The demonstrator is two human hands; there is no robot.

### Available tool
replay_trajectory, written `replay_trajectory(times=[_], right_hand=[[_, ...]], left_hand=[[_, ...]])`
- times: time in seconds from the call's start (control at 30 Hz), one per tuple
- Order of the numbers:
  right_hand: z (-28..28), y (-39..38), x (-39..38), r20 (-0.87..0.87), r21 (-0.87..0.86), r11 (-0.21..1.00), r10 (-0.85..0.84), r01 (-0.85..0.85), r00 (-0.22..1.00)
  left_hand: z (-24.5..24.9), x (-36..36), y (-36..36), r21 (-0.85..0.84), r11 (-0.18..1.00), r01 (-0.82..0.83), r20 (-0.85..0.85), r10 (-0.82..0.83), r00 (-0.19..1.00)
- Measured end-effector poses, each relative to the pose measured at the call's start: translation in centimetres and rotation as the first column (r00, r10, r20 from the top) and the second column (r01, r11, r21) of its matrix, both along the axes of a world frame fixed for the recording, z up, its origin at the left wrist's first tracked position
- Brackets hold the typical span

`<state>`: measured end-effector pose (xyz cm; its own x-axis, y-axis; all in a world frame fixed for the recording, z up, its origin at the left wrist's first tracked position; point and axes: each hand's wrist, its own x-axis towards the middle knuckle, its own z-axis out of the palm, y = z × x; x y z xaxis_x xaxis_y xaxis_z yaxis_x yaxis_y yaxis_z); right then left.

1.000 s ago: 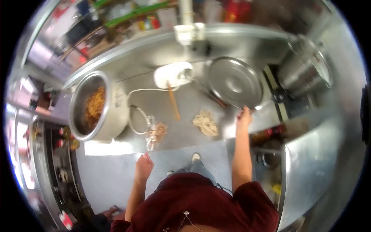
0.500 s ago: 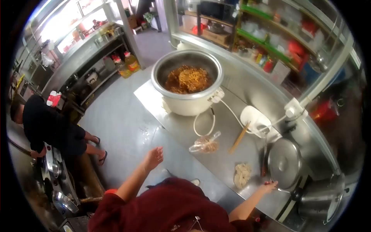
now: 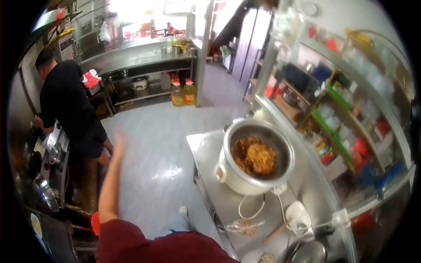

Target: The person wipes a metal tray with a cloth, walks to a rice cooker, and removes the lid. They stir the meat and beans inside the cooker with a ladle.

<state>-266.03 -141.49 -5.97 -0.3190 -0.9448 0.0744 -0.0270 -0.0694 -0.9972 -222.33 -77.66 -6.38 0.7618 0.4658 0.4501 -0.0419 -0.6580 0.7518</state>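
My left hand [image 3: 120,142] is stretched out over the grey floor, smeared by motion, so its fingers do not show clearly. Nothing can be made out in it. My right hand is outside the picture. On the steel worktop [image 3: 206,151] stands a large white cooker pot [image 3: 245,188], uncovered, with brown, sauced food [image 3: 258,158] inside. In front of it lie a tied clear plastic bag [image 3: 245,227] with light brown contents and a wooden stick [image 3: 274,232]. A round metal lid [image 3: 309,253] shows partly at the bottom edge.
A co-worker in dark clothes [image 3: 70,101] stands at a stove on the left. Oil bottles [image 3: 189,93] stand on the floor by a steel shelf table [image 3: 144,63]. Shelves of goods [image 3: 342,118] line the right behind a glass partition. A red bucket [image 3: 95,222] is beside me.
The view has swung left and upward. My left arm has reached further out, and my right hand, earlier at the metal lid, has left the picture. The co-worker now stands more upright.
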Motion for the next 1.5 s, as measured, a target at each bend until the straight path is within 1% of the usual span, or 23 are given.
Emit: replay_trajectory(times=[0.07, 0.1, 0.13, 0.2, 0.23, 0.27, 0.33, 0.4, 0.47, 0.57, 0.6, 0.67, 0.73, 0.87, 0.9, 0.93, 0.97, 1.03, 1.1, 1.2, 1.33, 1.4, 1.5], right_hand=[[1.7, 0.2, 4.5, 0.032, -0.097, 0.986, 0.139, -0.135, 0.99], [2.7, 0.2, 6.7, 0.025, -0.139, 0.963, 0.235, -0.229, 0.972], [4.0, 0.0, 9.1, -0.057, -0.069, 0.974, 0.211, -0.215, 0.976], [4.4, -0.9, 14.5, -0.252, -0.371, 0.912, 0.079, -0.172, 0.964], [6.7, 0.6, 16.3, -0.28, -0.255, 0.902, 0.276, -0.348, 0.92], [6.1, 0.3, 18.9, -0.211, -0.209, 0.957, 0.158, -0.203, 0.965], [12.0, 4.7, 22.9, 0.218, 0.116, 0.813, 0.54, -0.571, 0.813], [9.4, 2.5, 26.0, 0.193, -0.087, 0.696, 0.713, -0.712, 0.674], [10.5, 3.0, 28.1, 0.135, -0.133, 0.559, 0.828, -0.818, 0.544], [12.5, 2.0, 29.1, 0.036, 0.11, 0.351, 0.934, -0.93, 0.357], [11.0, 0.7, 29.7, -0.033, 0.082, 0.332, 0.943, -0.94, 0.33], [12.8, 0.8, 30.0, -0.247, 0.229, 0.226, 0.954, -0.947, 0.168], [11.9, -1.8, 29.7, -0.327, 0.315, 0.194, 0.941, -0.929, 0.085], [8.6, -7.5, 28.7, -0.565, 0.192, 0.116, 0.825, -0.975, -0.013], [9.2, -7.8, 28.6, -0.625, 0.21, 0.131, 0.78, -0.969, -0.03], [10.6, -7.0, 28.3, -0.673, 0.187, 0.138, 0.739, -0.973, -0.025], [11.1, -7.0, 28.0, -0.69, 0.203, 0.179, 0.723, -0.963, -0.011], [11.7, -8.1, 26.8, -0.713, 0.225, 0.217, 0.701, -0.95, -0.009], [11.9, -9.0, 26.7, -0.719, 0.244, 0.194, 0.694, -0.95, -0.044], [11.8, -9.8, 28.6, -0.77, 0.336, 0.178, 0.618, -0.925, -0.16], [10.6, -10.0, 34.7, -0.745, 0.377, 0.009, 0.598, -0.926, -0.297], [9.7, -9.5, 38.1, -0.8, 0.348, -0.006, 0.518, -0.937, -0.301], [10.2, -7.1, 42.1, -0.811, 0.441, 0.004, 0.431, -0.898, -0.396]], left_hand=[[12.4, 1.6, 6.1, -0.025, 0.912, -0.409, 0.37, 0.389, 0.844], [16.1, 2.3, 7.0, -0.109, 0.776, -0.621, 0.611, 0.545, 0.574], [19.1, 2.6, 7.4, -0.17, 0.811, -0.56, 0.72, 0.49, 0.491], [22.7, 1.6, 4.3, -0.084, 0.816, -0.572, 0.721, 0.446, 0.531], [22.1, 2.4, 3.4, -0.007, 0.807, -0.59, 0.729, 0.408, 0.55], [20.8, 3.2, 2.5, 0.081, 0.797, -0.599, 0.737, 0.357, 0.574], [16.0, 5.2, 0.9, 0.276, 0.827, -0.49, 0.625, 0.233, 0.745], [6.8, 9.0, -0.4, 0.385, 0.854, -0.349, 0.428, 0.17, 0.888], [-1.7, 12.3, -5.1, 0.348, 0.909, -0.228, 0.307, 0.119, 0.944], [-2.2, 12.2, -17.4, 0.245, 0.946, 0.21, 0.173, -0.256, 0.951], [-1.8, 12.2, -20.9, 0.275, 0.909, 0.312, 0.144, -0.36, 0.922], [1.5, 10.8, -27.0, 0.208, 0.836, 0.508, 0.116, -0.537, 0.836], [3.4, 10.4, -30.9, 0.083, 0.704, 0.706, 0.114, -0.71, 0.695], [5.2, 11.5, -36.8, -0.117, 0.589, 0.799, 0.01, -0.804, 0.594], [3.5, 13.2, -39.0, -0.033, 0.643, 0.765, 0.212, -0.744, 0.634], [2.8, 14.3, -40.2, -0.124, 0.641, 0.758, 0.116, -0.749, 0.652], [0.2, 16.5, -41.8, -0.075, 0.734, 0.675, 0.085, -0.669, 0.738], [-0.6, 18.8, -42.5, -0.164, 0.687, 0.708, 0.0, -0.718, 0.696], [-2.1, 20.7, -43.1, -0.198, 0.731, 0.653, -0.124, -0.679, 0.723], [-1.5, 22.1, -42.8, -0.489, 0.609, 0.625, -0.246, -0.783, 0.571], [-2.6, 22.4, -42.9, -0.604, 0.568, 0.559, -0.308, -0.813, 0.493], [-3.8, 23.2, -42.7, -0.67, 0.491, 0.557, -0.215, -0.846, 0.487], [-5.7, 24.3, -42.0, -0.75, 0.496, 0.437, -0.331, -0.854, 0.401]])
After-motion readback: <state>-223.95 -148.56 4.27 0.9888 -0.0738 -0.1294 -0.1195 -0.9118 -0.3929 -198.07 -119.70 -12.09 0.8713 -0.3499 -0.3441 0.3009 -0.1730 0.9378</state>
